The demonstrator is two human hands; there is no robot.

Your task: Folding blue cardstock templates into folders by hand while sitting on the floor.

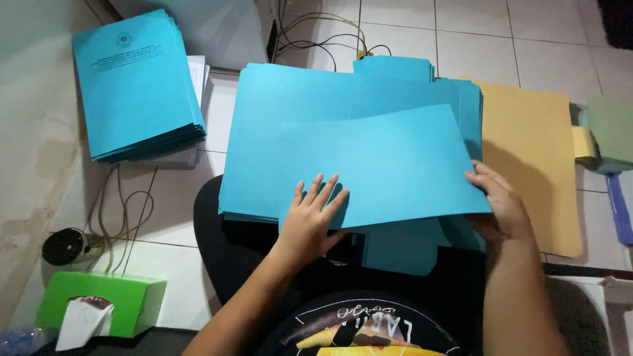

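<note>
A single blue sheet (389, 165) is shown lying askew on top of a broad blue stack (283, 125) that rests across the person's lap, at the centre of the view. The left hand (310, 221) is laid flat on the sheet's near left corner, fingers spread, with nothing enclosed; the grip there is open and merely pressing. The right hand (501, 207) is closed on the sheet's right edge at about 4 o'clock, the edge pinched between thumb and fingers.

As far as can be judged, the sorting is partly done: a squared pile of printed blue covers (135, 82) is seen at 10 o'clock, set on white papers, while the lap stack is still thick and loosely fanned, with cut blue pieces (402, 247) protruding beneath it at 6 o'clock. How many sheets remain cannot be told.

No raised surface is present; everything is carried by the lap and the floor (501, 39), which is laid with pale square tiles. A tan folder (534, 151) lies at 3 o'clock, just beside the stack, with green and yellow papers (610, 132) beyond it at the frame edge. Black cables (316, 33) are gathered at 12 o'clock. At 8 o'clock a green tissue box (99, 300) stands near a dark round tape roll (66, 245), with thin cords (125, 211) looped between them and the wall (33, 132) at 9 o'clock.
</note>
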